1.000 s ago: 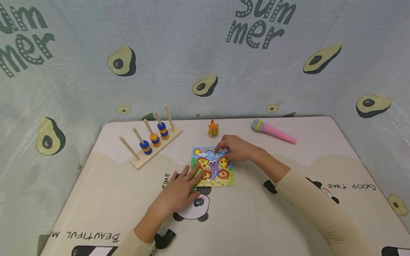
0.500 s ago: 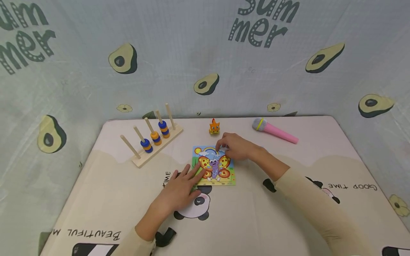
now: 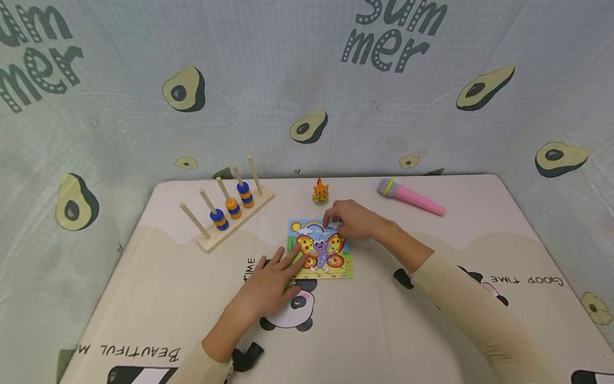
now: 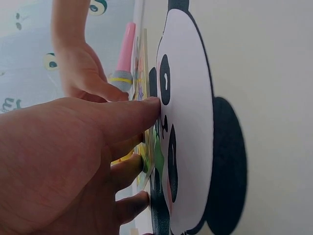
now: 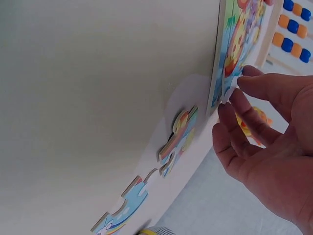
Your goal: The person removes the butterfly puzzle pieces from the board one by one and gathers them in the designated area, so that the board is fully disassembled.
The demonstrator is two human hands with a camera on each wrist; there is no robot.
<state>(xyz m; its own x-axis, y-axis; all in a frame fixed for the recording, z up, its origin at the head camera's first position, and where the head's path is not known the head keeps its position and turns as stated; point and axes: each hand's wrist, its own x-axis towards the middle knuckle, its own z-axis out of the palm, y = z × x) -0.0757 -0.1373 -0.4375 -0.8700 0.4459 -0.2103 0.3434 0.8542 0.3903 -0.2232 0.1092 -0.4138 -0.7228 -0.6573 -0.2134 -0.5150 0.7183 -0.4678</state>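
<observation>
A butterfly jigsaw puzzle (image 3: 320, 250) in a square board lies on the table in front of me. My left hand (image 3: 271, 282) is spread flat, its fingertips resting on the board's left side. At the upper right corner, the thumb and fingers of my right hand (image 3: 355, 221) pinch a pale blue and white puzzle piece (image 5: 230, 90), partly covered by the fingers. Loose on the table beside the board are a puzzle piece with red and yellow (image 5: 178, 139) and a light blue puzzle piece (image 5: 122, 208); in the head view the right arm mostly hides them.
A wooden peg stand (image 3: 235, 221) with blue and orange rings stands to the left. Behind the board sits a small orange toy figure (image 3: 320, 191). A pink toy microphone (image 3: 412, 196) lies at the back right. A patterned curtain (image 3: 259, 69) hangs behind the table.
</observation>
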